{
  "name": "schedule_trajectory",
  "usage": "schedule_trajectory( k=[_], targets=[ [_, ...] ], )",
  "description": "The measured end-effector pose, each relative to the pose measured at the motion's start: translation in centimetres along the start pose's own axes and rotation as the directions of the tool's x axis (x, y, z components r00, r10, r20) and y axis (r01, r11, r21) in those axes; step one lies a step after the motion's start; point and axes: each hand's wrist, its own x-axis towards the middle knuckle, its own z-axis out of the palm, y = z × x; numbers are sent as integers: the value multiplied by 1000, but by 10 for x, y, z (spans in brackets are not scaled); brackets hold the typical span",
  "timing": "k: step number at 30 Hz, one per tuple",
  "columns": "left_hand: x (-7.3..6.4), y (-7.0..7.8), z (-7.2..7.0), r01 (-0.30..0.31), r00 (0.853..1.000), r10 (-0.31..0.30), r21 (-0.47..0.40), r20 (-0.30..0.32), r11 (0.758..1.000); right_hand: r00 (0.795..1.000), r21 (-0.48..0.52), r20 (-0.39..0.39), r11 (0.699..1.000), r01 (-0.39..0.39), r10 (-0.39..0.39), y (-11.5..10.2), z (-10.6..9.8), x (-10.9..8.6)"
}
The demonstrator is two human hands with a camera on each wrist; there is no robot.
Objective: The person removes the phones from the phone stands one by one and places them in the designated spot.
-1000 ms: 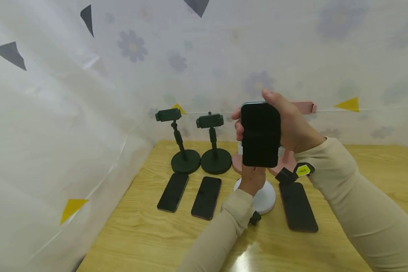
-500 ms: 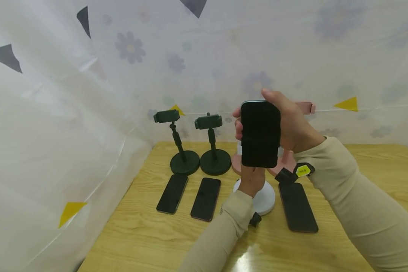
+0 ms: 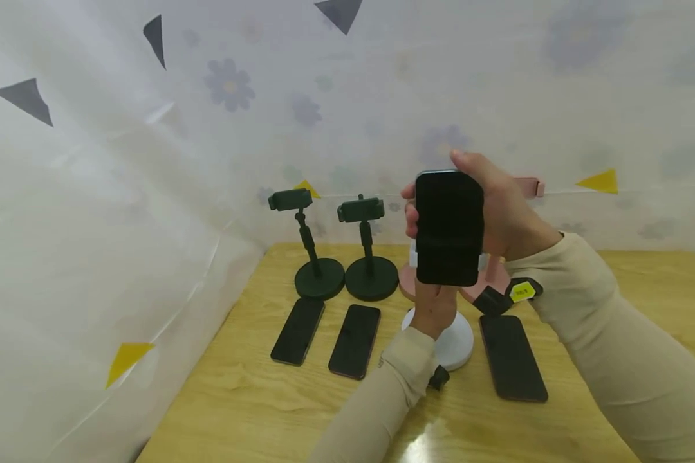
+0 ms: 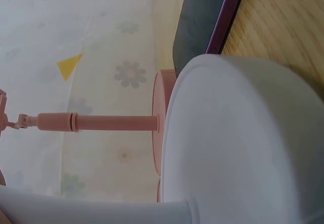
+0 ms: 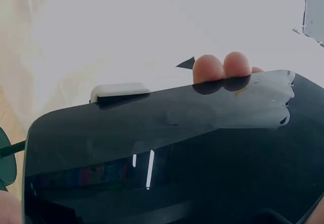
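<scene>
My right hand (image 3: 506,212) grips a black-screened phone (image 3: 448,228) upright, its fingertips (image 5: 208,69) curled over the phone's far edge. A white clamp (image 5: 121,89) holds that same edge, beside the fingers. The clamp belongs to a white phone stand, whose round base (image 3: 459,341) rests on the table. My left hand (image 3: 434,312) reaches in behind the phone's lower end, which hides its fingers in the head view. In the left wrist view the stand's white pole (image 4: 96,209) runs to the left edge, where bits of skin show against it.
Two dark green phone stands (image 3: 320,278) stand at the back left of the wooden table (image 3: 231,386). Pink stands (image 3: 486,283) are partly hidden behind my hands. Two phones (image 3: 354,341) lie left of the white base, another phone (image 3: 513,357) right of it. A patterned curtain (image 3: 382,83) hangs behind.
The head view shifts slightly. Both hands, the phone and the white stand keep nearly the same positions relative to each other.
</scene>
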Motion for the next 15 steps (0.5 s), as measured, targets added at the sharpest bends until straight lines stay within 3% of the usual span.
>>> schedule_trajectory(
  k=[7, 10, 15],
  targets=[
    [-4, -26, 8, 17, 1000, -17, -2, 1, 1000, 1000, -10, 8, 1000, -14, 14, -1, 1, -2],
    [-5, -29, 6, 30, 1000, -30, -11, -4, 999, 1000, 2, 20, 1000, -10, 10, 1, 2, 1],
    [-4, -30, 2, 63, 998, -63, 7, -23, 998, 1000, -92, 28, 996, 11, -8, 4, 0, 4]
  ],
)
